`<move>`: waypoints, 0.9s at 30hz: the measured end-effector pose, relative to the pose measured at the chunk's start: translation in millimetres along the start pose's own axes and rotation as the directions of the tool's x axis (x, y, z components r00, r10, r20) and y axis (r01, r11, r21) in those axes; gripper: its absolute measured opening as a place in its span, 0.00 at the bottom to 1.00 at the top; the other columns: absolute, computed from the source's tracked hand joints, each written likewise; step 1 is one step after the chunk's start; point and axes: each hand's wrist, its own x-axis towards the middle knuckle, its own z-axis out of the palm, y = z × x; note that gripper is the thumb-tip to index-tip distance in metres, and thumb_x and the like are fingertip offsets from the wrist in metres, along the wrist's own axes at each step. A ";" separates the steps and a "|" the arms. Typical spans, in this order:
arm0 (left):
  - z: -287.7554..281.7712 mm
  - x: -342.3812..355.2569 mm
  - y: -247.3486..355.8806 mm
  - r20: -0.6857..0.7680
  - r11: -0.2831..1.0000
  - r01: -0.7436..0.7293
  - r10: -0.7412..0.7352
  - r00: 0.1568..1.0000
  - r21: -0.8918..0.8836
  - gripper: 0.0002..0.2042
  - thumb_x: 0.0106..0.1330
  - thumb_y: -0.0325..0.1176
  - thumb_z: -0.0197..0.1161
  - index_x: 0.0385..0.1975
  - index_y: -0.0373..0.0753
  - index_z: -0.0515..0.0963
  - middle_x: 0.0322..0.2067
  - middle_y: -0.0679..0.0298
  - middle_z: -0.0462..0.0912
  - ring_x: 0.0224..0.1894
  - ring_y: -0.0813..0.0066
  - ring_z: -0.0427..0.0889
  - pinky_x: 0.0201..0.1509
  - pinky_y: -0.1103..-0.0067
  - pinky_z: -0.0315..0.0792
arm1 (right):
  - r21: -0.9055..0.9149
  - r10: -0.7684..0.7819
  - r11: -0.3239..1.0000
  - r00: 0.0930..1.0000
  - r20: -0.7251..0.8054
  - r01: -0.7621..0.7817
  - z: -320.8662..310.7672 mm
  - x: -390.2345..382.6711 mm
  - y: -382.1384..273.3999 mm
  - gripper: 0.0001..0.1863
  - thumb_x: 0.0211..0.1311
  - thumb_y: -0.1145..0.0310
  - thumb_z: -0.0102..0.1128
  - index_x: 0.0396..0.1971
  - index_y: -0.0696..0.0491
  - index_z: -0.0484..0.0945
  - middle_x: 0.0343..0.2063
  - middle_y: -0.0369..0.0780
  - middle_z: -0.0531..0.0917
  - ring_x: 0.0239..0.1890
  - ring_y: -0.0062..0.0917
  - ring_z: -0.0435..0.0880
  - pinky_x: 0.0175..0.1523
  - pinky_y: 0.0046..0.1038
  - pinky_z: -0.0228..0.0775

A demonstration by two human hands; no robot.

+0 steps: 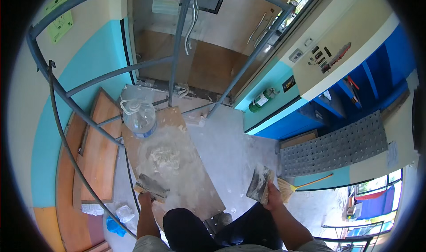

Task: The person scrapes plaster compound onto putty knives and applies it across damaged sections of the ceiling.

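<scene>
My left hand (145, 199) is closed round the handle of a putty knife (153, 184), whose wide dark blade lies just over the near left part of a plywood board (199, 187). A whitish heap of plaster powder or paste (163, 159) sits on the board beyond that blade. Off the board's right side, my right hand (274, 197) grips a second putty knife (258, 183) with a broad blade smeared white. Toward the board's far end stands a clear plastic jug (139, 119) with a white handle, holding some liquid.
Grey scaffold tubes (177, 48) rise in front of a glass door (208, 57). Wooden panels (100, 154) lean at the left wall. At right are a perforated metal plank (333, 148), a broom (288, 187), a green fire extinguisher (262, 99) and blue shelves (355, 83). A blue plastic bag (114, 226) lies lower left.
</scene>
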 end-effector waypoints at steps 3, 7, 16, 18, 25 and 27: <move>4.4 45.2 10.7 0.098 0.989 -0.135 0.130 0.987 0.051 0.13 0.51 0.35 0.67 0.36 0.39 0.78 0.30 0.59 0.83 0.34 0.64 0.84 0.33 0.66 0.77 | 0.008 -0.071 0.997 0.997 0.008 0.071 -0.8 0.6 0.2 0.24 0.72 0.53 0.43 0.58 0.54 0.66 0.49 0.42 0.78 0.50 0.32 0.79 0.56 0.38 0.73; 32.0 68.9 65.0 0.153 0.971 -0.184 0.208 0.966 -0.155 0.11 0.54 0.34 0.66 0.35 0.39 0.76 0.25 0.63 0.80 0.29 0.68 0.81 0.28 0.69 0.75 | 0.003 -0.088 0.996 0.993 0.079 0.088 4.9 14.9 6.2 0.23 0.72 0.54 0.44 0.57 0.54 0.66 0.47 0.41 0.79 0.48 0.31 0.80 0.54 0.36 0.75; 31.0 1.0 97.3 0.364 0.881 0.047 0.146 0.920 -0.471 0.09 0.63 0.29 0.60 0.41 0.46 0.70 0.28 0.68 0.72 0.27 0.72 0.73 0.30 0.71 0.71 | 0.018 -0.038 0.999 0.997 0.066 0.037 -0.1 22.9 6.2 0.20 0.72 0.56 0.47 0.55 0.53 0.68 0.47 0.40 0.79 0.47 0.31 0.81 0.54 0.37 0.75; 14.4 -10.2 99.0 0.368 0.829 0.053 0.189 0.910 -0.557 0.09 0.63 0.28 0.59 0.41 0.47 0.69 0.29 0.69 0.72 0.28 0.73 0.73 0.30 0.71 0.70 | 0.035 -0.009 0.999 0.995 0.101 0.005 7.0 23.1 7.0 0.20 0.72 0.56 0.46 0.55 0.53 0.68 0.46 0.40 0.79 0.47 0.31 0.81 0.54 0.37 0.75; -39.0 -105.0 171.0 0.313 0.670 -0.119 0.487 0.815 -0.733 0.10 0.63 0.27 0.59 0.41 0.49 0.68 0.29 0.72 0.72 0.30 0.79 0.73 0.31 0.76 0.69 | -0.264 0.225 0.933 0.970 -0.095 -0.242 22.9 16.6 11.2 0.21 0.70 0.54 0.48 0.55 0.51 0.69 0.47 0.38 0.80 0.49 0.30 0.80 0.55 0.36 0.73; -56.6 -152.0 206.0 0.298 0.646 -0.112 0.491 0.818 -0.755 0.12 0.63 0.26 0.60 0.43 0.50 0.69 0.32 0.73 0.74 0.32 0.81 0.75 0.32 0.79 0.69 | -0.176 0.220 0.962 0.974 0.051 -0.209 65.2 -9.7 -2.5 0.20 0.71 0.56 0.47 0.55 0.52 0.68 0.47 0.39 0.79 0.49 0.30 0.80 0.56 0.36 0.73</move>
